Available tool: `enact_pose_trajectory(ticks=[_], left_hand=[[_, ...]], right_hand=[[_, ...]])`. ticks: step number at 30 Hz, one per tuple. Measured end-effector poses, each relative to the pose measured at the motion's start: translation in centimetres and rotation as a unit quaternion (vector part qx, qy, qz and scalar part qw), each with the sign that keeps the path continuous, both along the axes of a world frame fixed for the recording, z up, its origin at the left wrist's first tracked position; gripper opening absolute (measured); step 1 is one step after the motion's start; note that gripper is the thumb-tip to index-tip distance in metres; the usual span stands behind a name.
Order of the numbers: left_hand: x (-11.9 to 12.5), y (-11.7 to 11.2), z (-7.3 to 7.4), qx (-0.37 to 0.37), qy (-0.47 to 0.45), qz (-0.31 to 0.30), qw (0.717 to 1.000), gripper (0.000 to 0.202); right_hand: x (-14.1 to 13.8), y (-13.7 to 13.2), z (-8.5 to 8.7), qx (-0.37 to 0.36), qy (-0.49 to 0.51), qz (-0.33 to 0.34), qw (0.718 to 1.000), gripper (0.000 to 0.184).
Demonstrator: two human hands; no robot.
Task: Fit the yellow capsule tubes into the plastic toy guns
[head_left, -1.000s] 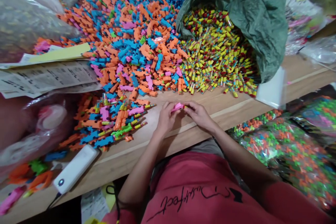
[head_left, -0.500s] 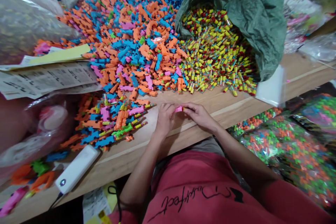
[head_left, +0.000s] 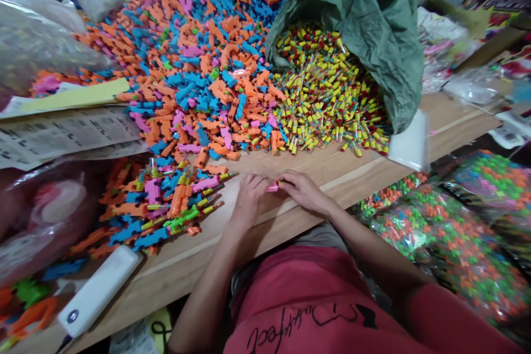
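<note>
The pink toy [head_left: 272,187] is in the person's two hands, over the table [head_left: 348,171], on the near side of the sack [head_left: 373,27] and a little to its left. The left hand [head_left: 251,196] grips the toy, fingers curled over its left end and hiding much of it. The right hand [head_left: 305,191] has thumb and forefinger pinched on a yellow bit [head_left: 281,181] at the toy's right end, too small to make out clearly. Whether the toy touches the table, I cannot tell. The green sack lies with its mouth open toward the person, and yellow tubes [head_left: 319,105] with red ends fill the mouth and spill out in front of it. Left of the sack spreads a big heap [head_left: 199,50] of orange, blue, pink and green toys, meeting the tubes at its right edge. Nearer the person than the sack and well to its left is a small pile [head_left: 176,202] of toys, several with yellow-banded ends sticking out rightward. Farther left of the sack are printed papers [head_left: 70,133], and nearer the person a white power bank [head_left: 99,287] with a cable at its lower end. A white pad [head_left: 409,144] lies against the sack's near right edge. Right of the sack and closer to the person, clear packs [head_left: 448,232] of colourful pieces sit below the table's edge.
</note>
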State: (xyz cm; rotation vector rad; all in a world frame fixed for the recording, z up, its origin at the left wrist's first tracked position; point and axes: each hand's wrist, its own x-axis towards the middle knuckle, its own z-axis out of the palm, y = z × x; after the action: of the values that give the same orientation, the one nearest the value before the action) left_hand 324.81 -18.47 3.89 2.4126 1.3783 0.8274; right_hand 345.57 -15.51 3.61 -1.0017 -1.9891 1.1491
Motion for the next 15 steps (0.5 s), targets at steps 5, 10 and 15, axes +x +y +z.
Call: enact_pose_trajectory(ticks=[5,10,15], left_hand=[[-8.4,-1.4,4.6,0.091,0.013,0.182,0.979,0.019],[-13.7,-1.9,8.0,0.134,0.034,0.402,0.905,0.05],[-9.6,3.7,2.8,0.013,0.011,0.273,0.962,0.033]], right_hand=[[3.9,3.3,-0.3,0.016,0.006,-0.109,0.994,0.026],[8.6,7.5,-2.6,0.143,-0.074,-0.2,0.966,0.022],[7.8,8.2,-4.7,0.189,-0.136,-0.171,0.957,0.022]])
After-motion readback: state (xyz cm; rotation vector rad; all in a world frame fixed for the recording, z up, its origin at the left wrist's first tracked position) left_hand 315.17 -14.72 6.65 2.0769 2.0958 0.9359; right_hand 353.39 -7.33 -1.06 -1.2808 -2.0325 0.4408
